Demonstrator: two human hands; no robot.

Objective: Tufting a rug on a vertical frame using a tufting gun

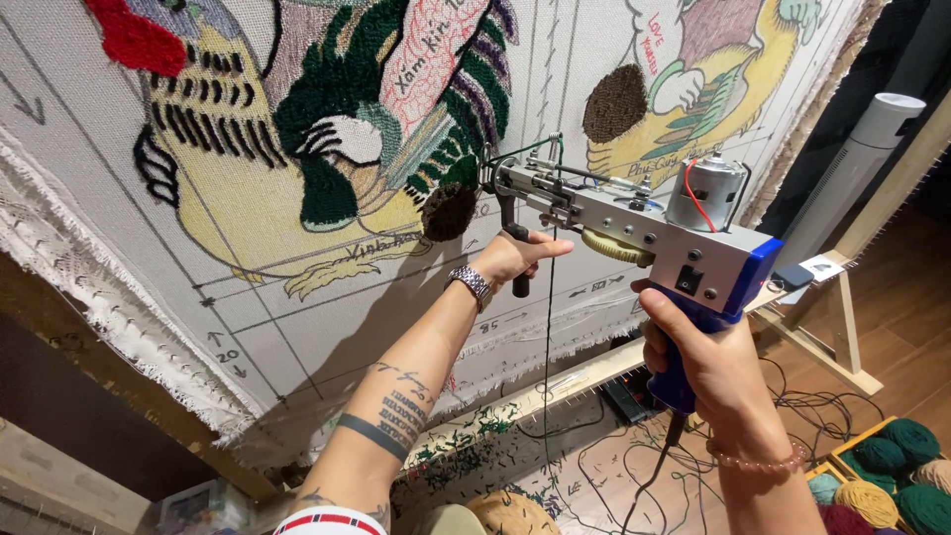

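Observation:
I hold a tufting gun [634, 226], silver metal with a blue grip and a small motor on top. My right hand [698, 352] is wrapped around the blue handle. My left hand [515, 258] grips the black front handle below the needle end. The gun's tip touches a dark brown tufted patch [449, 211] on a stretched white cloth [297, 327]. Colourful tufted figures in green, yellow and red cover that cloth. A dark green yarn strand runs down from the gun.
The wooden frame [852, 327] holding the cloth stands at right. Balls of green and yellow yarn [892, 476] lie in a box at bottom right. Cables and yarn scraps cover the floor [594, 466]. A white cylinder-shaped device [872, 139] stands at the upper right.

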